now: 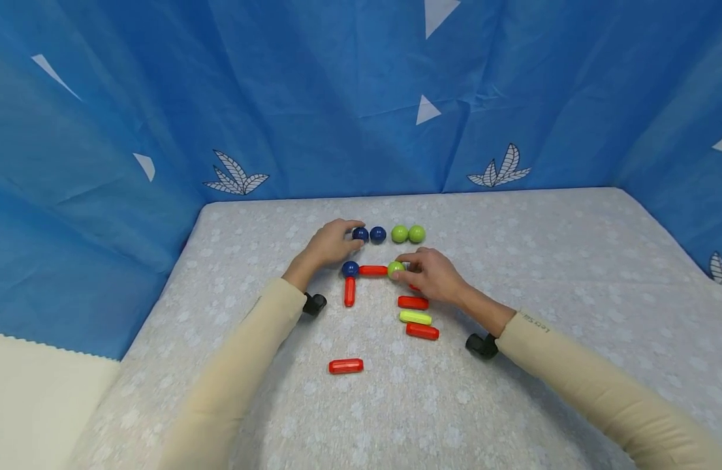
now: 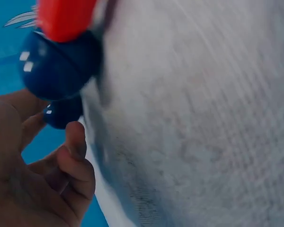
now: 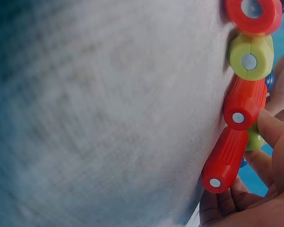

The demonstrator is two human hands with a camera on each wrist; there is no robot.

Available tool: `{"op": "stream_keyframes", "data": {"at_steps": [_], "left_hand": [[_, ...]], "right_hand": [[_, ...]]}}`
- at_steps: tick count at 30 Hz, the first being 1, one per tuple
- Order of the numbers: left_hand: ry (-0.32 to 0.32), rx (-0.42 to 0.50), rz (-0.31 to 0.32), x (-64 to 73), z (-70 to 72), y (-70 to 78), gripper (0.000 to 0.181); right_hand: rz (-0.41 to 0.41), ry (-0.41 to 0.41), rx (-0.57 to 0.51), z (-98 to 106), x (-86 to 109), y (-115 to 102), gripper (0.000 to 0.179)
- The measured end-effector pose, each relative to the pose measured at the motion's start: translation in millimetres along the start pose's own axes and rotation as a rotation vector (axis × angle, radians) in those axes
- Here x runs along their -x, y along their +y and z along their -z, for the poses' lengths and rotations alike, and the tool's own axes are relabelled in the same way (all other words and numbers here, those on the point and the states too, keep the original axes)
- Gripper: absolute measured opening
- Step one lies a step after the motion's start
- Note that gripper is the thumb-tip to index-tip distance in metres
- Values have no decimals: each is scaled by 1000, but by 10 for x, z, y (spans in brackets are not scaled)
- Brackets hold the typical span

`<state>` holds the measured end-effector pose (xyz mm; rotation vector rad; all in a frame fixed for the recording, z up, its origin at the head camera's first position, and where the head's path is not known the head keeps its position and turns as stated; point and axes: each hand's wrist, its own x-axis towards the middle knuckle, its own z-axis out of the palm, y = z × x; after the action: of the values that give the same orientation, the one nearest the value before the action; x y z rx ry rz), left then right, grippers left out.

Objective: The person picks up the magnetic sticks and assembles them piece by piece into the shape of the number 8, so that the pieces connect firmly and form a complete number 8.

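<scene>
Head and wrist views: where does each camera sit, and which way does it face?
Head: on the head, facing forward and down at the table; left hand, right hand and sleeves show.
Left wrist: on that wrist, facing two blue balls; part of the left hand shows.
Right wrist: on that wrist, facing red rods; parts of both hands show.
Head and right wrist share the yellow-green rod.

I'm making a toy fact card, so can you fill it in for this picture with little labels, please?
Left hand: thumb and finger around the leftmost back-row blue ball
Right hand: pinches the front green ball
Corner: a front blue ball with a sideways red stick and a near-pointing red stick
Back row: two blue, two green balls
Right-side pile: three red sticks (one partly hidden by the hand), one yellow stick
Nearest: lone red stick
</scene>
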<state>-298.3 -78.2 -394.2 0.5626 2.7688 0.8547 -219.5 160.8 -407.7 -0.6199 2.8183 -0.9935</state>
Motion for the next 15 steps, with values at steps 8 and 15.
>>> {"op": "stream_keyframes", "data": {"at_steps": [8, 15], "left_hand": [[-13, -61, 5, -22, -31, -28, 47], [22, -32, 11, -17, -46, -71, 47]], "right_hand": [[52, 18, 8, -15, 3, 17, 33], [43, 16, 4, -14, -1, 14, 34]]}}
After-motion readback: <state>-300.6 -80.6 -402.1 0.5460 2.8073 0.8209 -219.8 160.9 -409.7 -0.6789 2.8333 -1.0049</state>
